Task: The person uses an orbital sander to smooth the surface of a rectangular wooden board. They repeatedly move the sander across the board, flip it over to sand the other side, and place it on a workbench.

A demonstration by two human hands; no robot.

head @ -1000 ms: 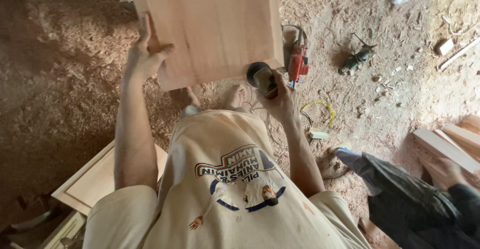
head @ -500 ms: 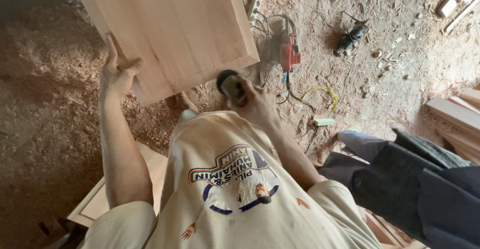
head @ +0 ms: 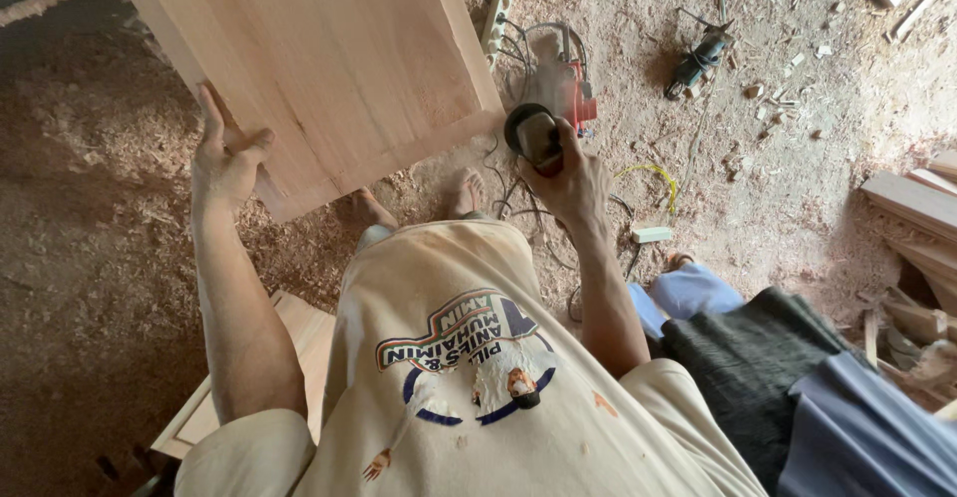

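Note:
A large pale wooden panel [head: 329, 58] fills the upper left, tilted above the sawdust floor. My left hand [head: 227, 153] grips its lower left edge, fingers spread along the wood. My right hand [head: 570, 180] is closed on a small dark power sander [head: 530, 132], which sits at the panel's lower right corner. My bare feet [head: 465, 191] show below the panel, above my cream printed shirt.
A red power tool [head: 576, 93], a white power strip [head: 496, 16] and tangled cables lie beyond the sander. A dark tool [head: 698, 58] lies farther right. Another person in blue trousers [head: 688, 293] sits at right. Wood planks [head: 912, 203] are stacked at the right edge; a panel frame [head: 299, 323] lies lower left.
The view has shifted so the panel and both hands appear lower and more to the left. My grips on the panel and the sander are unchanged.

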